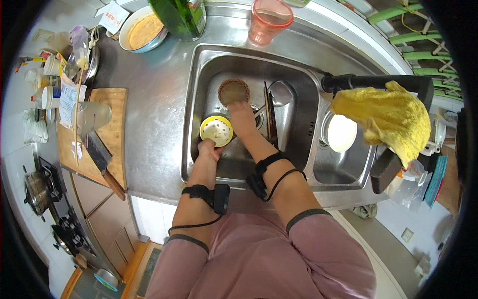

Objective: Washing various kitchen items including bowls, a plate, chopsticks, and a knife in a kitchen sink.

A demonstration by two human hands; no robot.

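Over the left part of the large steel sink basin [298, 149], my left hand [210, 146] holds a small yellow-rimmed bowl [216, 130] with a patterned pale inside. My right hand [239, 108] reaches to a round brown bowl-like thing [233, 89] near the basin's back; its fingers are hidden there, so its grip cannot be told. Right of that hand lie dark chopsticks [270, 112] and a metal ladle [282, 93], whose handle runs towards the drain.
A yellow cloth [388, 116] hangs over a black faucet above the smaller basin, which holds a white bowl [341, 133]. A red plastic container [269, 22] stands behind the sink. At left, a cleaver [98, 151] and a clear pitcher [91, 116] rest on a wooden board [117, 123].
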